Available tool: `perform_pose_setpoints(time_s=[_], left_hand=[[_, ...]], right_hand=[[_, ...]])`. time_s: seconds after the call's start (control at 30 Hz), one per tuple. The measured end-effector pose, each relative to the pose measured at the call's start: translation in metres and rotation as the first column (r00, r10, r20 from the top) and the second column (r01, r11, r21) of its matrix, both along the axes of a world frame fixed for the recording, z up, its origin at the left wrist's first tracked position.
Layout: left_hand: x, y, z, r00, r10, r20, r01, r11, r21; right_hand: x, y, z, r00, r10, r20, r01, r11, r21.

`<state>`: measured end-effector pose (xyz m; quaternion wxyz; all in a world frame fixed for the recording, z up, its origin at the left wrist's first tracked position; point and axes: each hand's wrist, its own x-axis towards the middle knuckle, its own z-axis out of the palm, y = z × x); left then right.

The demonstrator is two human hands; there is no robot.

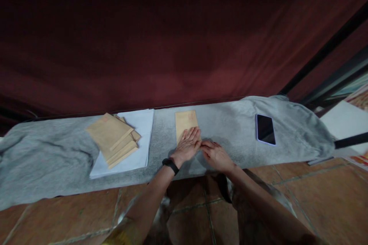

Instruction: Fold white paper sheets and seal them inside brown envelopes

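Note:
A tan paper envelope (184,120) with small red print at its upper right lies flat on the grey cloth. My left hand (188,143), a black band on its wrist, rests flat over the envelope's lower part with fingers stretched out. At the envelope's lower right edge is my right hand (216,155), its fingers curled together and their tips close to my left thumb. Whether those fingertips pinch the envelope's edge is hidden. The envelope's bottom end is covered by my left hand.
To the left, several tan envelopes (112,138) lie fanned on a stack of white paper (143,138). A phone (265,129) with a lilac edge lies to the right on the grey cloth (230,122). A dark red curtain (184,53) hangs behind; tiled floor (94,210) is below.

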<state>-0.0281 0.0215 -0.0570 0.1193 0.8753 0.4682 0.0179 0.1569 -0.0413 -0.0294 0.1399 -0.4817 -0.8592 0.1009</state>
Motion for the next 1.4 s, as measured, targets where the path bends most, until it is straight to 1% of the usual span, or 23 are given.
perform_pose_setpoints(time_s=[0.23, 0.43, 0.6, 0.77, 0.97, 1.03, 1.1, 1.23, 1.3, 1.4], left_hand=[[-0.002, -0.012, 0.004, 1.000, -0.005, -0.001, 0.005, 0.998, -0.057], [-0.006, -0.019, 0.010, 0.999, -0.035, 0.004, 0.035, 0.998, -0.053], [-0.011, -0.030, 0.014, 0.999, -0.043, -0.003, 0.043, 0.997, -0.056], [-0.015, -0.044, 0.011, 0.998, -0.058, -0.012, 0.058, 0.998, -0.002], [-0.017, -0.062, 0.004, 0.998, -0.065, 0.003, 0.063, 0.980, 0.188], [-0.016, -0.065, 0.004, 0.997, -0.076, 0.016, 0.071, 0.972, 0.224], [-0.013, -0.069, 0.005, 0.995, -0.087, 0.037, 0.076, 0.969, 0.236], [-0.004, -0.081, 0.003, 0.993, -0.084, 0.085, 0.064, 0.974, 0.219], [0.000, -0.088, 0.001, 0.992, -0.080, 0.100, 0.057, 0.976, 0.210], [0.003, -0.093, -0.003, 0.991, -0.079, 0.104, 0.058, 0.979, 0.194]], right_hand=[[0.002, 0.003, -0.003, 1.000, -0.002, 0.002, 0.002, 1.000, -0.011], [0.004, 0.005, 0.001, 1.000, -0.013, -0.022, 0.011, 0.998, -0.064], [0.005, 0.005, 0.001, 0.999, -0.013, -0.051, 0.009, 0.997, -0.082], [0.007, 0.006, -0.004, 0.996, -0.007, -0.086, -0.002, 0.994, -0.105], [0.012, 0.010, -0.008, 0.984, -0.003, -0.176, -0.019, 0.993, -0.121], [0.013, 0.013, -0.008, 0.976, 0.000, -0.217, -0.030, 0.990, -0.137], [0.013, 0.016, -0.008, 0.967, -0.012, -0.254, -0.025, 0.989, -0.143], [0.012, 0.021, -0.012, 0.958, -0.072, -0.278, 0.044, 0.994, -0.104], [0.010, 0.024, -0.017, 0.967, -0.063, -0.249, 0.046, 0.996, -0.075], [0.006, 0.029, -0.026, 0.991, 0.002, -0.135, -0.010, 0.998, -0.060]])
